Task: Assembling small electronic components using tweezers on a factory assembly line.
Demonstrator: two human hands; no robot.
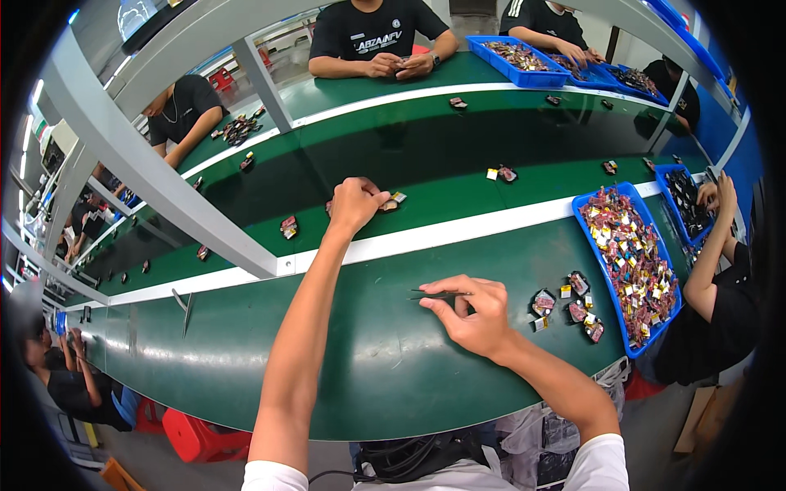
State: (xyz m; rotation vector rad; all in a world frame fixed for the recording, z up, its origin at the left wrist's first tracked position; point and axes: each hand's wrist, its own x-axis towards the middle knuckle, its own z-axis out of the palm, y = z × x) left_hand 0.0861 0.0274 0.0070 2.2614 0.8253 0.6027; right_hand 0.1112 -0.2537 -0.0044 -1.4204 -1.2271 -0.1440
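Note:
My left hand (pixel 354 204) reaches forward over the white strip onto the dark green conveyor belt (pixel 426 155), fingers closed on a small part (pixel 391 201) with a yellow tag lying there. My right hand (pixel 475 315) rests on the green worktable (pixel 344 352) and pinches thin black tweezers (pixel 438 294) that point left. Several small red and black parts (pixel 573 304) with yellow tags lie just right of that hand.
A blue tray (pixel 630 262) heaped with the same small parts stands at my right. More parts ride the belt (pixel 501 173), (pixel 288 227). A grey frame post (pixel 155 176) crosses at the left. Other people sit around the line, one close at my right (pixel 712 270).

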